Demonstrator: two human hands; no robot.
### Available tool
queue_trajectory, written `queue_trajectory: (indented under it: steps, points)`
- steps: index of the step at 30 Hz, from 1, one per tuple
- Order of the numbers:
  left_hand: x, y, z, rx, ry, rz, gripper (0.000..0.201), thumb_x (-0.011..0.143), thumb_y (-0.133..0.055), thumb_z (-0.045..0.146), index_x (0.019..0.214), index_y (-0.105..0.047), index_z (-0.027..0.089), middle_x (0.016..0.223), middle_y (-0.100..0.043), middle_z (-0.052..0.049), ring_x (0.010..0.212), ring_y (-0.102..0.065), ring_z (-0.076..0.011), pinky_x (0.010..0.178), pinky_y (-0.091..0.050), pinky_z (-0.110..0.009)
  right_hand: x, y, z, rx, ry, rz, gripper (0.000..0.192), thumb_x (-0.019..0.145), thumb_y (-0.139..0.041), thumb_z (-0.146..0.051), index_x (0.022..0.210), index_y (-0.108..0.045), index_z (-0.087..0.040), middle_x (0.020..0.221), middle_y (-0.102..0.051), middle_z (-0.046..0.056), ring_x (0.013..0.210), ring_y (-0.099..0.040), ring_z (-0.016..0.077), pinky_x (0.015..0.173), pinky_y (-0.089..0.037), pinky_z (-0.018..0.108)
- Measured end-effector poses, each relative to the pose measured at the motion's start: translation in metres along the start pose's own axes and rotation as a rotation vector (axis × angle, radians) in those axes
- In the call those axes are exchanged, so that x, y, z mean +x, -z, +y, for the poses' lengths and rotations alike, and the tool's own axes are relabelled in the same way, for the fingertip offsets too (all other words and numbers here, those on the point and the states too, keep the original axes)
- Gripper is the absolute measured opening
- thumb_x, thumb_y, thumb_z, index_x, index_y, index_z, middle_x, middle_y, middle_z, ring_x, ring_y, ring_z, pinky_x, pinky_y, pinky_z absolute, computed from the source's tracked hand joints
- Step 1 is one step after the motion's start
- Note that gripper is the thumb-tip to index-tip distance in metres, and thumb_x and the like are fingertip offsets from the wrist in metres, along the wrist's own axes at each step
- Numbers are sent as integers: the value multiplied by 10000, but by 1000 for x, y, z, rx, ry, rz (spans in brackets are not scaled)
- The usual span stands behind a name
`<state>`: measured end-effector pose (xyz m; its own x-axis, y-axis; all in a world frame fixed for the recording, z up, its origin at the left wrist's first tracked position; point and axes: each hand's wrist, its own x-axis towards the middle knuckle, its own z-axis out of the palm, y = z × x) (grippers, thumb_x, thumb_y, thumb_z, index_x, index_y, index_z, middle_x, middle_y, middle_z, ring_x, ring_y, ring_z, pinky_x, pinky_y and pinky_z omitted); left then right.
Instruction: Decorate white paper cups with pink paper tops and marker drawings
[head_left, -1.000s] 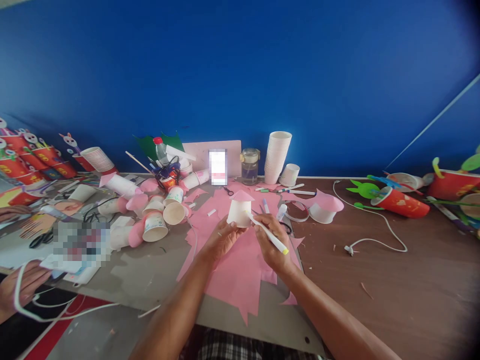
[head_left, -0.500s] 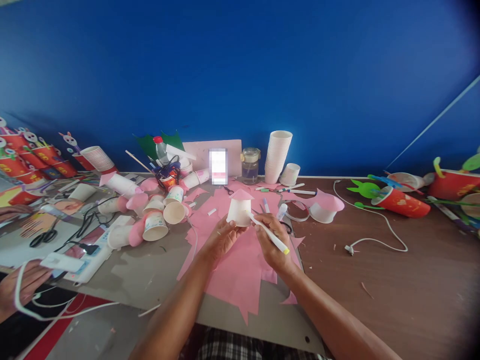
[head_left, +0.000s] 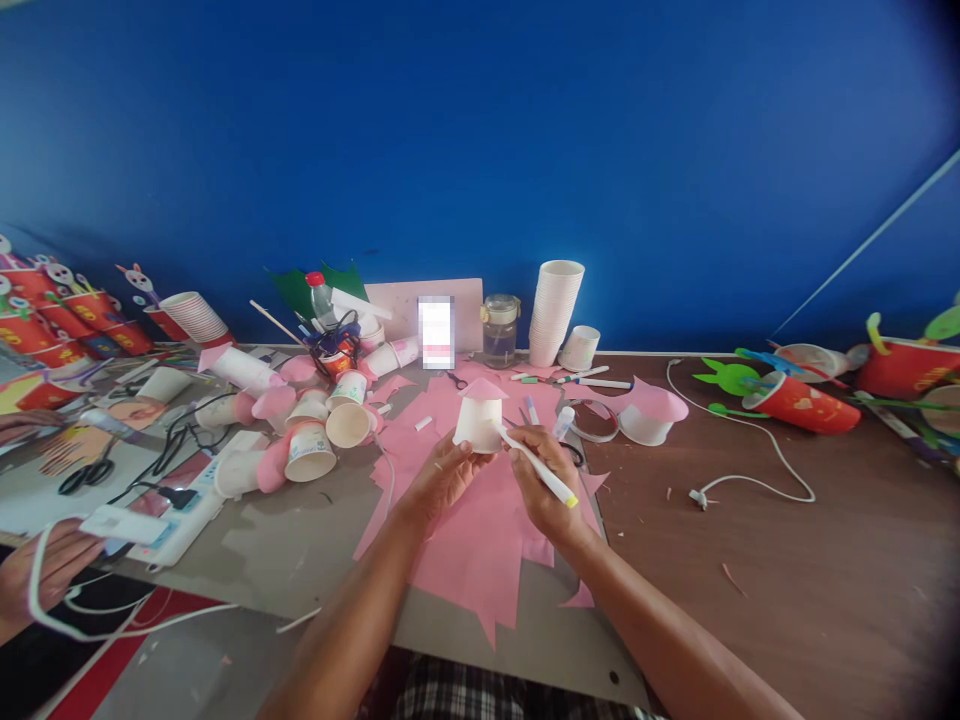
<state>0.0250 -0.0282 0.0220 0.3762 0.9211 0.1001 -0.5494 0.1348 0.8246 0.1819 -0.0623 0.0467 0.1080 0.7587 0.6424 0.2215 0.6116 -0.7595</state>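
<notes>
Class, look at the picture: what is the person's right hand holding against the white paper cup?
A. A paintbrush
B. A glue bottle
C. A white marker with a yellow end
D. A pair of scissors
C: the right hand grips a white marker with a yellow end, its tip touching the side of the upturned cup, which the left hand holds from below.

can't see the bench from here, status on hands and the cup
Left hand holds the white paper cup upside down, pink paper cone on top. Right hand grips a white marker, tip at the cup's side. Nothing in the way.
</notes>
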Motion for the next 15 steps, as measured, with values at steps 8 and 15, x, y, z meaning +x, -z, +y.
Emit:
queue_trajectory:
  steps: [8,15]
  points:
    - [0,1,-1,14,3,-4,445,782,-724,394,1174,-645,198,1119,-682,-114,1055,-610,-242,901,-437,-356,0,-1,0,-6,-22,0,136,880,-524,-223,971,-624,-226,859,-643,41,802,-614,182,714,-492,322]
    - [0,1,-2,-12,4,5,443,785,-726,381,1179,-640,197,1122,-682,-114,1049,-615,-236,913,-437,-364,0,-1,-1,-10,13,-20,164,879,-516,-194,997,-622,-233,899,-655,50,850,-619,188,730,-507,334]
